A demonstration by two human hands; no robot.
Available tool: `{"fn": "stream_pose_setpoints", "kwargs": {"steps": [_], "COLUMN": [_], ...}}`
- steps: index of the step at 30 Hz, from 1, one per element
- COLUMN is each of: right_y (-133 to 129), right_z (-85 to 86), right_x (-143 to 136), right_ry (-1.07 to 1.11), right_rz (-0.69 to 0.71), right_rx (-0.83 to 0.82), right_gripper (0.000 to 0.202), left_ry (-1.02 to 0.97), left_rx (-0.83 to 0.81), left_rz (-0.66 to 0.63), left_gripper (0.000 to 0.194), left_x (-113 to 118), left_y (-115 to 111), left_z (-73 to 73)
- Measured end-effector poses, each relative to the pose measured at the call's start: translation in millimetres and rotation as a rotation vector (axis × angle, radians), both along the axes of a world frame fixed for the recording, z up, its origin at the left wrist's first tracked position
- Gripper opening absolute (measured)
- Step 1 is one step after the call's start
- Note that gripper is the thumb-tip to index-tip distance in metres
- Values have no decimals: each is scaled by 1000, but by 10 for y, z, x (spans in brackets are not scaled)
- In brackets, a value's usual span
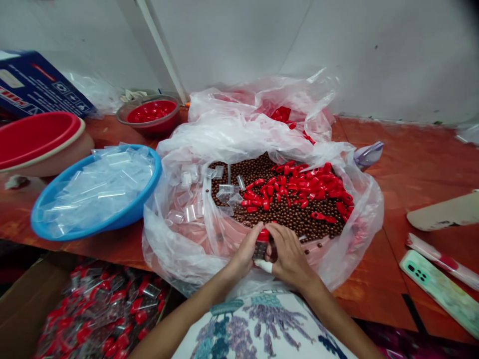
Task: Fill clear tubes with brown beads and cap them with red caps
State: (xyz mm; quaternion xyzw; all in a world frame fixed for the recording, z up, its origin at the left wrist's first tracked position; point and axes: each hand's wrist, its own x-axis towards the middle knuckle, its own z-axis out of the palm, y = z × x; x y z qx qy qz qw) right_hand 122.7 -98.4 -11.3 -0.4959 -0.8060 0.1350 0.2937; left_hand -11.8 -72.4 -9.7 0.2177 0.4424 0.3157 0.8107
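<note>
Between both hands is a small clear container with a red cap [263, 236], with dark brown balls showing inside it. My left hand [245, 253] grips its left side, while my right hand [290, 252] wraps its right side, with fingers near the cap. A white covering shows on one finger of the right hand. Just beyond the hands, brown balls [245, 169] fill an open plastic bag [168, 269]. Red caps [307, 187] lie in a heap on the balls, and clear empty containers [190, 213] lie at the bag's left side.
A blue basin [157, 177] of clear containers stands left, by a red basin [37, 137]. A bowl [164, 124] of red pieces is behind. Below left, a carton [26, 294] holds red-capped containers. A phone [441, 294] lies right on the red table [374, 279].
</note>
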Motion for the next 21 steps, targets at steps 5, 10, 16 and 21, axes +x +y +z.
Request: {"fn": "stream_pose_setpoints", "kwargs": {"steps": [5,10,16,21], "right_y": [8,-26,-14,-8], "right_z": [-17,-58,1,54], "right_x": [6,0,-114,-268], "right_ry": [-35,-32,-55,-131], "right_rz": [70,114,156,384], "right_rx": [80,105,-132,-233], "right_gripper": [63,57,70,70], "left_ry": [-21,100,854,1595], "left_rx": [46,137,814,1186], "left_rz": [56,39,-171,-506], "left_gripper": [41,42,29,31], "left_x": [48,-11,-534,-961], "left_y": [-65,-108,287,691], "left_z": [-30,-29,138,195]}}
